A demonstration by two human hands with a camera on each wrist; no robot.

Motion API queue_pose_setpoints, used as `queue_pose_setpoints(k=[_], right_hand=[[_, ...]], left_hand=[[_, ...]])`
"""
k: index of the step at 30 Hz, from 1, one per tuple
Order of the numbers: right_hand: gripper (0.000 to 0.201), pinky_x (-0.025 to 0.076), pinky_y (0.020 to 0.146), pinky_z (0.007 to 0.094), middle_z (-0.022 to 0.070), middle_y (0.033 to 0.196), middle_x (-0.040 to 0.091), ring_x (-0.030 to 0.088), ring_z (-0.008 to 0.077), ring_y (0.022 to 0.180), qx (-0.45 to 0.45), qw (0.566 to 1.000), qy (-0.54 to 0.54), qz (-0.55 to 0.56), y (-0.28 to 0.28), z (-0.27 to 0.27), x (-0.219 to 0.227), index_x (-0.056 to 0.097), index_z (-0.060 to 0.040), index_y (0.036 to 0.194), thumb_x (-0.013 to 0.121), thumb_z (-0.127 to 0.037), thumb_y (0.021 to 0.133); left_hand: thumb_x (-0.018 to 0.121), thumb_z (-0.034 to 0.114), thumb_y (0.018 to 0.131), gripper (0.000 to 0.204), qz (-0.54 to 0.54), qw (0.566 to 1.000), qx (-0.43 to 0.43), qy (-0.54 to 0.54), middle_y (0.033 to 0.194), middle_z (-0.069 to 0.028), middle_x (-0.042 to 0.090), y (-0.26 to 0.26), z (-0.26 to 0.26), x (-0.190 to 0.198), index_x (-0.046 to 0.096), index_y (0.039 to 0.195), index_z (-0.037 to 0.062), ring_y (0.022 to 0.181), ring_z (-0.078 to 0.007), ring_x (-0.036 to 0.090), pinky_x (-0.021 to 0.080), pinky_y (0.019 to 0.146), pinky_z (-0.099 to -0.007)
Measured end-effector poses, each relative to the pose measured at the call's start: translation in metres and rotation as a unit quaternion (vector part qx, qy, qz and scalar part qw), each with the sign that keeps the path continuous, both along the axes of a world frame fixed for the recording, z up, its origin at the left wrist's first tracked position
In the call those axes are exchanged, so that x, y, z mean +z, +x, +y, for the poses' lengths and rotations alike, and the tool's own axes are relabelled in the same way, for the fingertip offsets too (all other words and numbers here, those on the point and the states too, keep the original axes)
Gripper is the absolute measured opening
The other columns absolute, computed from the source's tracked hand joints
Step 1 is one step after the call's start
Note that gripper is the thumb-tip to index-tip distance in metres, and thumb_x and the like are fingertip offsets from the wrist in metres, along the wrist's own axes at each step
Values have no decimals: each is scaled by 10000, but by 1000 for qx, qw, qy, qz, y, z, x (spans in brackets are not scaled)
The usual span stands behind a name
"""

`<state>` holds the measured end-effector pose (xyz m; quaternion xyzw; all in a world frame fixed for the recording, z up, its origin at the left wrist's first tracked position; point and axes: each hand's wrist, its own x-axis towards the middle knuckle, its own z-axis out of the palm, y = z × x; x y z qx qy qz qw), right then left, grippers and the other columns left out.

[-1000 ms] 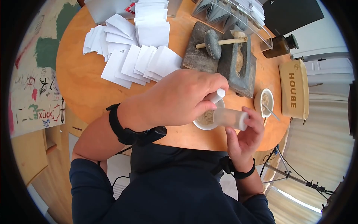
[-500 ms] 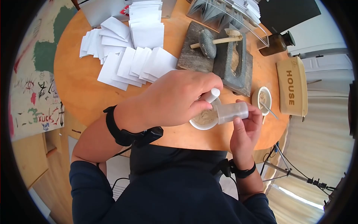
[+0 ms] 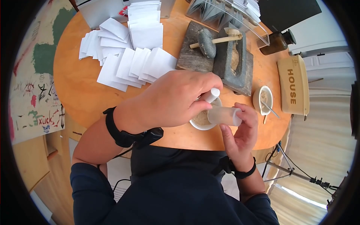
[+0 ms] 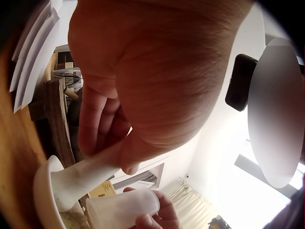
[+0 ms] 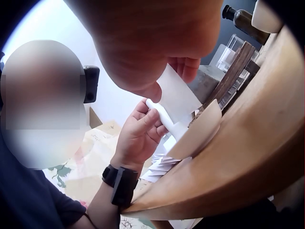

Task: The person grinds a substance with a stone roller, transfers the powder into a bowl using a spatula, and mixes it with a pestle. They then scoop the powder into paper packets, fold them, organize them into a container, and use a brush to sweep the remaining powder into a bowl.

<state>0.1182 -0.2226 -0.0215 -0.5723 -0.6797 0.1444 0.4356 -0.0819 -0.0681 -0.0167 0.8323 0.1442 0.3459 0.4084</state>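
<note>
While the person's left grip [image 3: 167, 99] pinches a white pestle [image 3: 213, 94] that slants into a bowl [image 4: 44, 193] of pale powder [image 3: 201, 118] on the wooden surface [image 3: 180, 138], the right grip [image 3: 240, 140] holds a translucent cup [image 3: 225, 116] by its closed end. The cup lies to the right of the pestle, its long axis tipped over the bowl's right side, mouth toward the powder and away from the right palm.

On the table [image 3: 77, 84] before me sits a bowl [image 3: 203, 128] with powder [image 3: 201, 119] in it, paper sheets [image 3: 125, 67] lying beyond it to the left, a trough [image 3: 234, 78] on a board [image 3: 193, 60] behind it, and to the right a second bowl [image 3: 257, 102] with a utensil [image 3: 270, 109] in it, near a bin [image 3: 294, 86].
</note>
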Motion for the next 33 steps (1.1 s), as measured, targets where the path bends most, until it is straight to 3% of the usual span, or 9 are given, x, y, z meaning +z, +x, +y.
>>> queue_pose_setpoints(k=[7, 13, 15, 16, 18, 23, 33], right_hand=[[510, 445, 973, 390, 216, 1273, 501, 528, 287, 1145, -25, 999, 21, 24, -3, 5, 3, 481, -23, 1235, 753, 3, 805], [433, 426, 1008, 360, 169, 1275, 522, 527, 241, 1166, -73, 975, -17, 208, 0, 10, 4, 478, -20, 1262, 684, -11, 882], [399, 440, 1001, 340, 109, 1236, 561, 541, 190, 1153, -104, 910, -80, 393, 8, 13, 7, 467, -21, 1311, 620, -52, 943], [399, 440, 1001, 340, 109, 1236, 561, 541, 190, 1153, -105, 910, -80, 393, 9, 14, 7, 467, -21, 1311, 620, -52, 943], [398, 457, 985, 328, 69, 1198, 585, 557, 154, 1129, -87, 865, -130, 477, 12, 14, 6, 458, -25, 1349, 581, -89, 976], [389, 462, 975, 318, 68, 1195, 583, 564, 150, 1119, -88, 855, -150, 489, 14, 15, 1, 462, -32, 1349, 570, -82, 979], [436, 393, 1054, 336, 92, 1262, 547, 518, 174, 1187, -85, 891, -116, 430, 20, 12, -2, 472, -32, 1340, 561, 28, 917]], left_hand=[[743, 44, 773, 358, -11, 1000, -8, 8, 862, -95, 646, 1, 0, 0, 592, 1098, 38, 738, -274, 642, 498, 657, -365], [741, 41, 772, 348, -21, 1000, -5, 17, 861, -92, 644, 0, 0, 1, 593, 1087, 41, 742, -270, 641, 498, 665, -363], [741, 41, 772, 349, -22, 1000, -4, 17, 862, -92, 645, 1, -1, 1, 593, 1087, 41, 745, -270, 641, 499, 666, -363], [742, 41, 772, 349, -22, 1000, -5, 17, 864, -93, 645, 1, -1, 1, 592, 1088, 41, 748, -269, 642, 499, 666, -363], [742, 41, 772, 349, -17, 1000, -7, 14, 866, -93, 646, 1, -1, 1, 592, 1088, 41, 750, -269, 642, 500, 667, -363], [743, 42, 775, 348, -22, 1000, -4, 17, 871, -97, 649, 0, 0, 1, 591, 1088, 40, 750, -270, 645, 501, 669, -364], [746, 45, 773, 350, -21, 1000, -9, 17, 859, -100, 647, 1, 0, 2, 590, 1087, 38, 741, -271, 647, 499, 665, -366]])
